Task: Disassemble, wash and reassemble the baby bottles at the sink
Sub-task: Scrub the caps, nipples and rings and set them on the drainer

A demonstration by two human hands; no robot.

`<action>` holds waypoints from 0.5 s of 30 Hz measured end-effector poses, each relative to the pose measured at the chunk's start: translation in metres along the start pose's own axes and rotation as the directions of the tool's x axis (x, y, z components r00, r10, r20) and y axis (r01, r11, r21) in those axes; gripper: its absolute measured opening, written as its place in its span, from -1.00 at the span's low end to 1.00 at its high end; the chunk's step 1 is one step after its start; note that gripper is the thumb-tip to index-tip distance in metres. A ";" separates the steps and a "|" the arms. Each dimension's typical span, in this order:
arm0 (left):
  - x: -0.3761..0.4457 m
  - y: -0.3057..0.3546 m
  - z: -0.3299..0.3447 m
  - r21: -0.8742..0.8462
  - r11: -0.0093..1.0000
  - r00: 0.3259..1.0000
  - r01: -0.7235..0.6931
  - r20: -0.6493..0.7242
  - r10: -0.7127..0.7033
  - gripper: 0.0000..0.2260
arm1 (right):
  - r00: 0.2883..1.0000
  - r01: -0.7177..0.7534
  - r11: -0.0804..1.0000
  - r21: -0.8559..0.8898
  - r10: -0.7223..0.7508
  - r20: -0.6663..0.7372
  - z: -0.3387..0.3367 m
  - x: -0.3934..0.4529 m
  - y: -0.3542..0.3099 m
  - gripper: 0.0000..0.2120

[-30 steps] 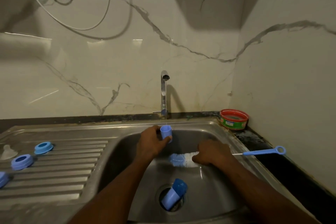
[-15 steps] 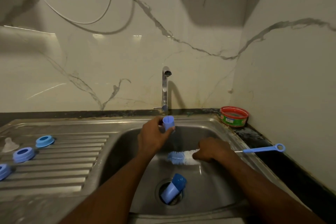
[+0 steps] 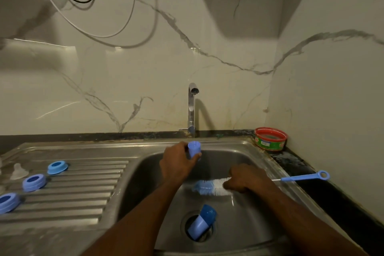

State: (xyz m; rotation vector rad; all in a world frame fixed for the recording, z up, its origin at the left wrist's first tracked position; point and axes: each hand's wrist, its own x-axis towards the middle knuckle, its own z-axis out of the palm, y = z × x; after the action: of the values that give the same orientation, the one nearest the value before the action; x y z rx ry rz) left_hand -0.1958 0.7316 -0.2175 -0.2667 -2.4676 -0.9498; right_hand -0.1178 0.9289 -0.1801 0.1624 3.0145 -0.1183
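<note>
Over the sink basin (image 3: 245, 224), head view — left hand (image 3: 178, 167) has fingers curled round a small blue cap (image 3: 194, 149), held mouth-up under the tap (image 3: 192, 108); thin stream of water falls into it. Right hand (image 3: 246, 180) grips the bottle brush (image 3: 209, 187) just behind its bristles, blue handle (image 3: 304, 177) lying out across the sink's right rim. Second blue cap (image 3: 202, 222) lies tilted in the drain. Three blue rings (image 3: 33, 182) and a clear teat (image 3: 19, 170) sit on the drainboard; red-rimmed tub (image 3: 270, 138) in the back corner
</note>
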 end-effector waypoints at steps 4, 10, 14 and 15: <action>-0.001 -0.001 -0.002 -0.033 0.999 1.000 -0.007 -0.013 0.006 -0.60 | 1.000 0.008 1.000 -0.015 -0.008 0.013 -0.003 0.000 0.001 -0.65; -0.003 0.000 -0.001 -0.010 1.000 1.000 -0.026 -0.011 0.026 -0.62 | 1.000 0.012 1.000 -0.012 -0.012 0.026 -0.004 0.000 0.001 -0.66; -0.007 0.000 -0.002 0.157 0.983 0.991 -0.099 0.108 0.083 -0.67 | 1.000 0.003 1.000 -0.001 -0.003 0.031 -0.002 0.001 0.002 -0.66; -0.007 -0.001 -0.005 0.228 0.963 0.986 -0.141 0.121 0.116 -0.66 | 0.999 0.007 1.000 -0.007 -0.007 0.037 -0.002 0.000 0.001 -0.66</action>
State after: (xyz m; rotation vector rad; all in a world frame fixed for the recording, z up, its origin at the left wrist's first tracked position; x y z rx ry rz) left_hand -0.1888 0.7279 -0.2183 -0.4004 -2.5939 -0.5949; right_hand -0.1181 0.9301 -0.1784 0.1476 2.9790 -0.1093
